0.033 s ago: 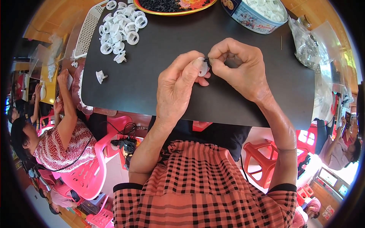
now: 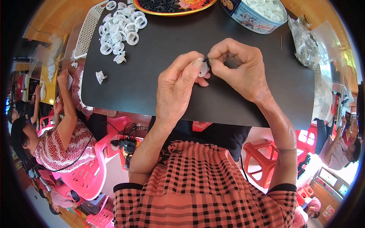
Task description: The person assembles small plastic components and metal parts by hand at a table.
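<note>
My left hand [image 2: 178,81] is closed around a round white plastic part [image 2: 203,69], its thumb and fingers on the rim. A small black piece [image 2: 205,60] sits at the upper edge of that part. Thumb and forefinger of my right hand [image 2: 239,68] pinch at the black piece, though the fingertips partly hide it. Both hands are held above the dark table [image 2: 140,87]. To the left lies a pile of similar white plastic parts [image 2: 118,32], some with dark pieces in them, and a single white part [image 2: 100,76] lies nearer to me.
At the far side stand a red and yellow tray [image 2: 178,13] of small black pieces and a blue round tin [image 2: 254,26] holding white parts. Clear plastic bags [image 2: 308,49] lie at the right edge. A person in a patterned red top [image 2: 66,148] sits at left.
</note>
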`<control>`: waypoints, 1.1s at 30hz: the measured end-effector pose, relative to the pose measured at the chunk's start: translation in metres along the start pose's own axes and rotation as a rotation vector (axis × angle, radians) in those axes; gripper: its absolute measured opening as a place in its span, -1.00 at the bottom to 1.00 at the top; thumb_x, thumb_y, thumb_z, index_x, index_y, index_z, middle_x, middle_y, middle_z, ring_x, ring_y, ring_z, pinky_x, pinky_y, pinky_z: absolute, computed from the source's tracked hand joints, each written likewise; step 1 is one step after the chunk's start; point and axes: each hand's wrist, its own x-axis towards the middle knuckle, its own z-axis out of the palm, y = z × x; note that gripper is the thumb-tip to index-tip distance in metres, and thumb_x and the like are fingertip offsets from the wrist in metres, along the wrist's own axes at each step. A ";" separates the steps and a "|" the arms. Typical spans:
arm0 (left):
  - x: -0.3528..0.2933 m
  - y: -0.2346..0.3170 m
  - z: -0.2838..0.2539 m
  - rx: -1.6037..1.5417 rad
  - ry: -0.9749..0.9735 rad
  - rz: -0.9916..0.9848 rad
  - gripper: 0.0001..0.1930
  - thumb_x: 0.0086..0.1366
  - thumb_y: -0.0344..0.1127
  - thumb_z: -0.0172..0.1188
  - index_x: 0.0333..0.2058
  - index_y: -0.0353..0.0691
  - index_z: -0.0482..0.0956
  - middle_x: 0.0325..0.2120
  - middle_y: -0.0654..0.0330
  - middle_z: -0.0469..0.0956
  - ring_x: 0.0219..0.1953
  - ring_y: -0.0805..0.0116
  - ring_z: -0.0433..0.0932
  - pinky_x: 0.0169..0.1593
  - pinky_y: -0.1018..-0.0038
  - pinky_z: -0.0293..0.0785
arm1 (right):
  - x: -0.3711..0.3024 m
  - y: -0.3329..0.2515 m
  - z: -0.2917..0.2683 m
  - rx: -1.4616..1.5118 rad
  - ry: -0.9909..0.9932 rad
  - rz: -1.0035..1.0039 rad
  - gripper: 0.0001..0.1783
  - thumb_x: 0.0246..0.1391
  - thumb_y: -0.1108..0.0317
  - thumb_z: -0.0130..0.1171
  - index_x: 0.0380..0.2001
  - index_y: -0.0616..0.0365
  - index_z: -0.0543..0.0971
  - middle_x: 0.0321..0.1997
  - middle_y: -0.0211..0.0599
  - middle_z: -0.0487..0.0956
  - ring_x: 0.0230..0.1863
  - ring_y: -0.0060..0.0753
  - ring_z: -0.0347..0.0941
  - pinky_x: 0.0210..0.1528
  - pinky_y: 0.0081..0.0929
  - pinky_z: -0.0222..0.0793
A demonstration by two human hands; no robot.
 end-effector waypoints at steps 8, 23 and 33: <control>-0.001 0.004 0.010 0.165 0.016 0.008 -0.80 0.32 -0.39 0.05 -0.14 -0.35 0.51 -0.44 0.24 0.52 -0.40 0.57 0.48 -0.35 0.60 0.47 | -0.002 0.000 0.002 0.016 0.077 -0.102 -0.93 -0.12 0.57 0.20 -0.50 0.23 0.53 -0.57 -0.43 0.55 -0.48 -0.66 0.53 -0.35 -0.64 0.43; -0.001 0.002 0.003 0.124 0.021 0.042 -0.80 0.33 -0.41 0.03 -0.17 -0.38 0.54 -0.41 0.23 0.52 -0.38 0.55 0.49 -0.38 0.63 0.45 | 0.000 -0.003 0.004 -0.113 0.085 -0.222 -0.93 -0.12 0.55 0.25 -0.47 0.23 0.58 -0.51 -0.34 0.58 -0.51 -0.55 0.54 -0.44 -0.62 0.42; 0.002 0.000 0.000 0.050 0.021 0.063 -0.82 0.34 -0.41 0.00 -0.20 -0.38 0.53 -0.44 0.25 0.50 -0.40 0.55 0.47 -0.38 0.62 0.44 | -0.002 -0.002 0.009 -0.211 0.122 -0.245 -0.93 -0.11 0.58 0.24 -0.47 0.24 0.60 -0.49 -0.36 0.61 -0.50 -0.60 0.49 -0.42 -0.65 0.40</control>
